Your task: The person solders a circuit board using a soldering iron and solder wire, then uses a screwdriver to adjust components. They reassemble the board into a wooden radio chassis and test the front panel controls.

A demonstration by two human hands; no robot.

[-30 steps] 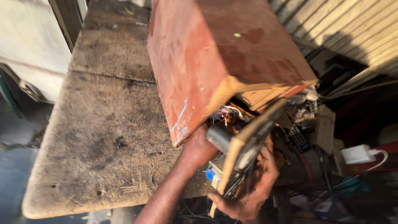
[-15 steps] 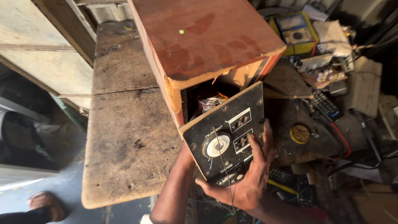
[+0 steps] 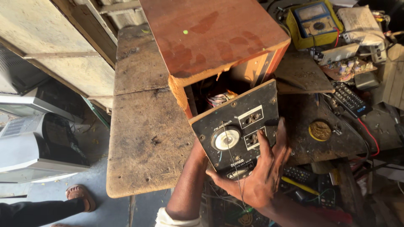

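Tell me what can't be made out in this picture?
Head view only:
- Left hand: hidden behind the black panel; only the forearm shows.
- Inside of the red wooden box: dark, blocked by the panel.
- Right hand: wrist cut off by the bottom edge.
- Yellow meter: dial too small.

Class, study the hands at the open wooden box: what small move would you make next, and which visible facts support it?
Probably ease the black panel a little further from the wooden box. The right hand grips its lower edge, it hangs tilted off the opening, and the left hand's forearm reaches behind it, where wires show inside.
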